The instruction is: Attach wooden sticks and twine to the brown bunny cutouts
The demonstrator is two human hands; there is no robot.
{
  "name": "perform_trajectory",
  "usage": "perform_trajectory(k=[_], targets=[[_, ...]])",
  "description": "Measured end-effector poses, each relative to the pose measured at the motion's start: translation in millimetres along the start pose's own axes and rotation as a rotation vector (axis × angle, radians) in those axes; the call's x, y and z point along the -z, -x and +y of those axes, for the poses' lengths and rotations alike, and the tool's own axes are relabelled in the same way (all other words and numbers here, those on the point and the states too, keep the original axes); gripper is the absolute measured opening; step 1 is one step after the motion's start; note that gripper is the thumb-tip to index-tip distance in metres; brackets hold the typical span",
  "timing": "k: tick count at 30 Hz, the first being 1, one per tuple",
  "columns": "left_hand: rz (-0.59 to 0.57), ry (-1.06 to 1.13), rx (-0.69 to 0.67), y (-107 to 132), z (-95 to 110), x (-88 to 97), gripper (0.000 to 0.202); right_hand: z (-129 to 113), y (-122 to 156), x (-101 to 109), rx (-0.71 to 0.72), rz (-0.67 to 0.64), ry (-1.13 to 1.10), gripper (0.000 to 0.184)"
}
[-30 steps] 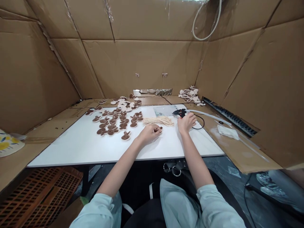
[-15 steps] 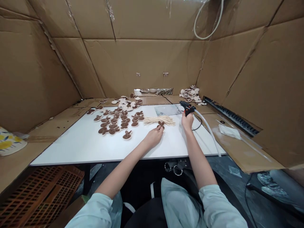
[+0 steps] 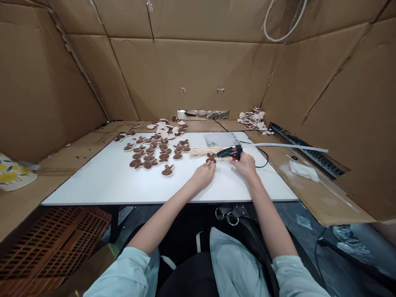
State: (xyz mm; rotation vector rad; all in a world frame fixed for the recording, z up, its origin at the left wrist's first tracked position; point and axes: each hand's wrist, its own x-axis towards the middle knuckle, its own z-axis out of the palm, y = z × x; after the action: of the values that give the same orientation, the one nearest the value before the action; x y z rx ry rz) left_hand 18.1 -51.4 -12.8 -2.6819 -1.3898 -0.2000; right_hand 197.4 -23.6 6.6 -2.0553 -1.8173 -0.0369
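Observation:
My left hand [image 3: 204, 175] pinches a small brown flower-shaped piece [image 3: 211, 157] over the white board. In my right hand [image 3: 245, 165] is a black hot glue gun [image 3: 230, 153], held with its nozzle pointing left, close to the flower-shaped piece; whether they touch cannot be made out. A long white glue stick [image 3: 287, 146] sticks out of the gun's back to the right. Just behind the hands lies a bundle of thin pale sticks [image 3: 198, 152]. Several brown pieces with pale edges [image 3: 149, 157] are spread on the board to the left.
The white board [image 3: 102, 185] lies on cardboard, with cardboard walls around. Two piles of pieces, a left one [image 3: 165, 128] and a right one [image 3: 253, 119], sit at the back. A clear plastic sheet [image 3: 218, 140] and a black cable [image 3: 266, 159] lie behind the gun. An orange crate [image 3: 55, 251] stands below left.
My right hand has lowered and turned the glue gun from upright beside the sticks to pointing left at the flower-shaped piece. The glue stick has swung up to the right. The view shifted slightly.

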Motion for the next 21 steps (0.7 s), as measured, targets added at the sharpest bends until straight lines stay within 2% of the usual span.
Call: perform_trajectory(k=[9,21], targets=[[0.011,0.025,0.051,-1.5,1.3,3.0,0.026,-3.0,-4.0,-2.2,0.044,-0.060,0.103,0.032],[0.029,-0.004,0.038,-2.4,2.3,2.3,0.026,-1.6,-5.9,-3.5,0.056,-0.072,0.101,0.032]])
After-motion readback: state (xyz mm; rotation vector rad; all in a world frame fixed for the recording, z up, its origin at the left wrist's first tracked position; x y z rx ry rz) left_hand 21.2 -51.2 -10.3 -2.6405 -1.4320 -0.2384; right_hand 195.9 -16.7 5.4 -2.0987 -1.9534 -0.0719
